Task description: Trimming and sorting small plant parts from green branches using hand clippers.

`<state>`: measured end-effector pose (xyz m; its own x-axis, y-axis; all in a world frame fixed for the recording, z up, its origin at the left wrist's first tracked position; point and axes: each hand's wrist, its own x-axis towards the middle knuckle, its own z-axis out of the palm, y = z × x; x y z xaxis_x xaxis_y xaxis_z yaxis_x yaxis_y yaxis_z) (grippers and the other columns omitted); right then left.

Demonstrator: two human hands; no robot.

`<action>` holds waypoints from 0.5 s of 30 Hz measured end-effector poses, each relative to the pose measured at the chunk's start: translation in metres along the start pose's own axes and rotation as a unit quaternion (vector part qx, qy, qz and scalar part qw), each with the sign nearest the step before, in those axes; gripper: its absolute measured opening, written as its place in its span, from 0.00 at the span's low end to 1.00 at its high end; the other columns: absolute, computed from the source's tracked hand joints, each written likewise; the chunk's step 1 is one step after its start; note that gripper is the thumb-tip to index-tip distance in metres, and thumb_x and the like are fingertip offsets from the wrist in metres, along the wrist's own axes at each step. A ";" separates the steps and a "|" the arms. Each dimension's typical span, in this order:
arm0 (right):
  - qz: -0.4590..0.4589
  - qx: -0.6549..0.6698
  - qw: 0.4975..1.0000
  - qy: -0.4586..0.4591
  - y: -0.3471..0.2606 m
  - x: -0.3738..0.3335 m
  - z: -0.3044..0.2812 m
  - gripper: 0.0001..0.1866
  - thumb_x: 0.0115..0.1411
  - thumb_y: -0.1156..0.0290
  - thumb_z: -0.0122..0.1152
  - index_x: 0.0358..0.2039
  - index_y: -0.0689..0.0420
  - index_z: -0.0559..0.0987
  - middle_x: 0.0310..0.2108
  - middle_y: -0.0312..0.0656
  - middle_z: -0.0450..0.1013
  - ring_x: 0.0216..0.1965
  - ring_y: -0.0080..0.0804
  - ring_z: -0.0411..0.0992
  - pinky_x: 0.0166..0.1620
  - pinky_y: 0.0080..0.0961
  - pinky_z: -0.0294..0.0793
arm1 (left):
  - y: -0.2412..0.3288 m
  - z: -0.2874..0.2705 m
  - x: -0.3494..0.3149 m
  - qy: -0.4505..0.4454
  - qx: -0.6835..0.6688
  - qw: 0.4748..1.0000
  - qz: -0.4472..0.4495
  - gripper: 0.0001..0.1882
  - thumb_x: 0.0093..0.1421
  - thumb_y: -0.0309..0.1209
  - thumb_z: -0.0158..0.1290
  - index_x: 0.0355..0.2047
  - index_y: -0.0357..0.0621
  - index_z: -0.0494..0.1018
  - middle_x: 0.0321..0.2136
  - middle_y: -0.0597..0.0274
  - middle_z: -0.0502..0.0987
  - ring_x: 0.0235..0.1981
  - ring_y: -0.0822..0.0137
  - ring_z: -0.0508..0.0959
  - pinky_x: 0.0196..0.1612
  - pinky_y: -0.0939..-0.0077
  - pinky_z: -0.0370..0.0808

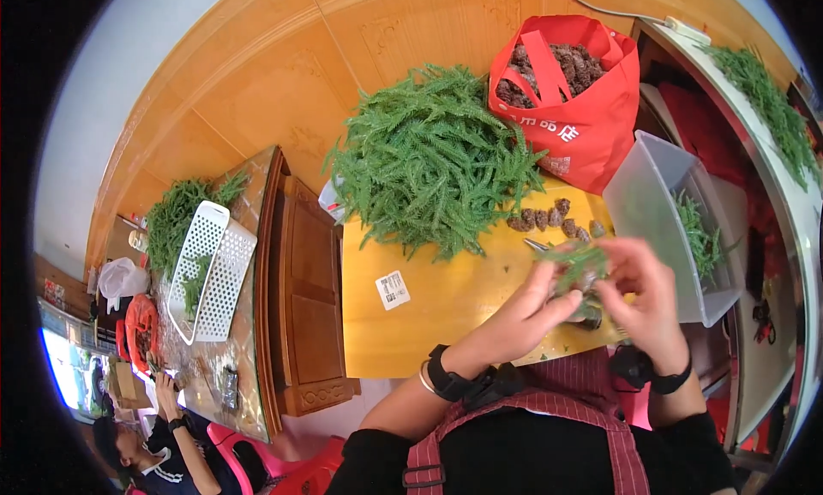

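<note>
Over the front right of the yellow table (429, 315), both hands meet at a small bunch of green artificial sprigs (585, 264). My left hand (533, 311) pinches it between thumb and fingers. Curled against the bunch's other side, the fingers of my right hand (645, 298) close on it. Something greyish at the base of the sprigs is mostly hidden by my fingers. Just beyond lie several brown pine cones (540, 219) and a metal tool tip (537, 245). A dark round object (591, 323) shows partly under my hands.
A large heap of green sprigs (437, 156) covers the table's far side. A red bag (591, 126) of pine cones stands behind, with a clear plastic bin (664, 229) at right. On the left table sits a white perforated basket (225, 281); a co-worker (163, 452) works there.
</note>
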<state>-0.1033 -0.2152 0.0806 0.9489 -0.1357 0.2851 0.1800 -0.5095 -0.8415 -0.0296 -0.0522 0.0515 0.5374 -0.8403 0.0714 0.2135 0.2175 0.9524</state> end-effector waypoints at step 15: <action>0.025 -0.334 0.920 0.204 -0.022 -0.007 -0.076 0.18 0.52 0.77 0.53 0.45 0.61 0.70 0.44 0.43 0.68 0.46 0.31 0.67 0.44 0.22 0.66 | 0.035 -0.056 -0.002 0.173 -0.110 0.977 0.056 0.22 0.59 0.33 0.45 0.52 0.41 0.58 0.41 0.59 0.68 0.40 0.67 0.71 0.39 0.76 0.70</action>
<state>-0.1338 -0.2678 0.1322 0.7507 -0.4119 0.5166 -0.1911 -0.8838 -0.4270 0.0219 -0.0150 0.0679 0.8030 -0.5952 0.0304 0.2876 0.4317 0.8550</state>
